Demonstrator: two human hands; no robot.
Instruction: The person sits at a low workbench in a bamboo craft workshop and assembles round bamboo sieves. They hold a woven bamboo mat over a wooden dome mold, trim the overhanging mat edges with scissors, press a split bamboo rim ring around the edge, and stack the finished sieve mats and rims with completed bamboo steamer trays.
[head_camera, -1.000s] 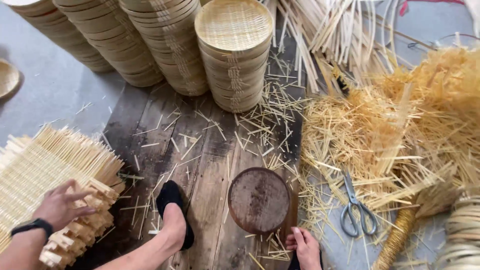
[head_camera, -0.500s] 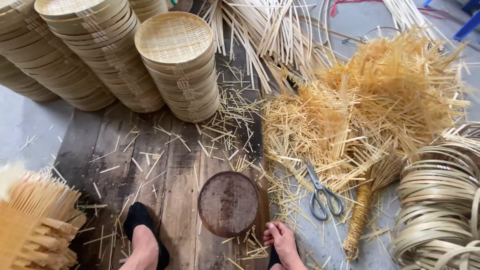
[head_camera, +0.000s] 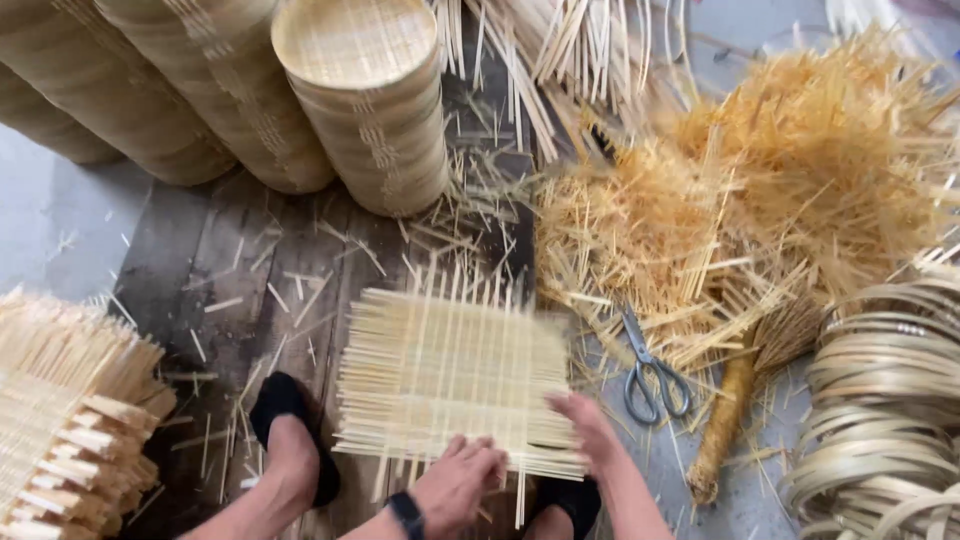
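Positioning step, by the look of it: woven bamboo mat (head_camera: 455, 385) lying flat on dark boards, near centre. Left hand (head_camera: 455, 487) and right hand (head_camera: 590, 430) pressing on near edge, fingers spread, nothing clasped. Next, probably: squaring and steady downward pressure.

Both hands come in from the near edge, low and close together. The left hand (head_camera: 458, 480) lies palm down, fingers spread and pointing far, a dark band around its wrist. The right hand (head_camera: 585, 428) sits just to its right, fingers curled in a light grip, forearm angling back to the near right. A bare foot rests at the near left.
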